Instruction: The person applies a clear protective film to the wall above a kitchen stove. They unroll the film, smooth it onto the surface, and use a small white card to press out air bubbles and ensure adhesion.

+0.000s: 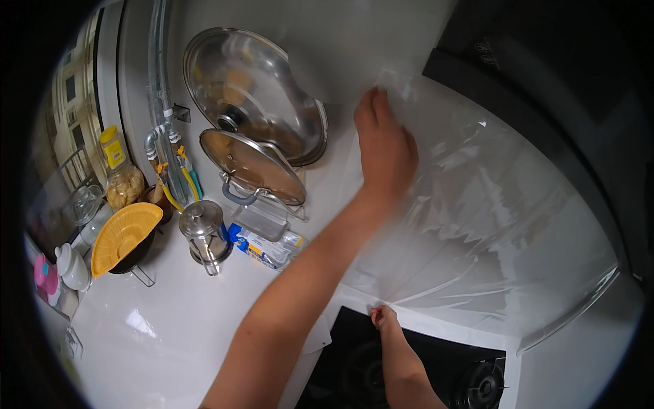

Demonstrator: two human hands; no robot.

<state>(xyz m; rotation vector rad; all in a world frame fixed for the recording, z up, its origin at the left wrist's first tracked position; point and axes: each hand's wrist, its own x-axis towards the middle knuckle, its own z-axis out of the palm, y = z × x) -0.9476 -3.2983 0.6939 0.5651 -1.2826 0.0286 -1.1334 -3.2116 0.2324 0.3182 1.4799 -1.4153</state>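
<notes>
A sheet of clear plastic film [460, 230] spreads across the wall behind the black gas hob [434, 353], wrinkled and shiny. My left hand [386, 140] reaches up to its upper left edge, fingertips against the film or the wall. The hand's back hides what the fingers hold. Lower down, my right hand [384, 316] has curled fingers at the film's bottom edge, just above the hob's back rim. Creases in the film fan out from that spot.
A dark range hood [552, 76] overhangs the right. Left stand a large steel lid [245, 87], a glass lid [255, 166], a lidded metal pot [204, 230], a blue-white packet [271, 245] and a yellow fluted tray [127, 237] on the white countertop [173, 317]. Pipes [158, 76] climb the wall.
</notes>
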